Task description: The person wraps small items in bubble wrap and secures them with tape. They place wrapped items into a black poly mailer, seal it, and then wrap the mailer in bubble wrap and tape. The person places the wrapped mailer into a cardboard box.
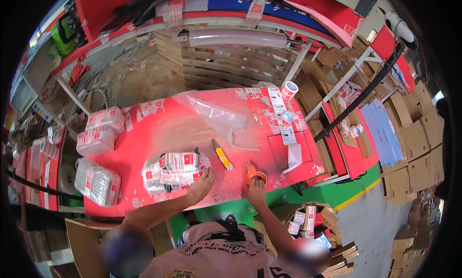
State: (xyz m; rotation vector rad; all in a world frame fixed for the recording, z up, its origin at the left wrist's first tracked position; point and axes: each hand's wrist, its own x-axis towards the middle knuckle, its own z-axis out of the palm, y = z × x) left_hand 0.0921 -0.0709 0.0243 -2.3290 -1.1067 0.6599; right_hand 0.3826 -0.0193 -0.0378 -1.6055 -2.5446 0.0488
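Note:
A parcel [177, 168] wrapped in bubble wrap and red-and-white printed tape lies near the front of the red table [137, 133]. My left hand [203, 184] grips its right end, the fingers curled at the corner. Farther right, my right hand [256, 192] is closed around an orange tape dispenser [249, 171], partly covering it. Between and beyond the hands lies a yellow utility knife [222, 155] with its blade end pointing away from me. A loose sheet of bubble wrap [223, 119] spreads over the table behind the knife.
Several wrapped parcels [97, 182] stand at the table's left end. Tape rolls [287, 117] and label strips [276, 101] lie at the right. A bubble-wrap roll [238, 38] hangs beyond the back edge. An open carton [330, 220] of small boxes stands on the floor at right.

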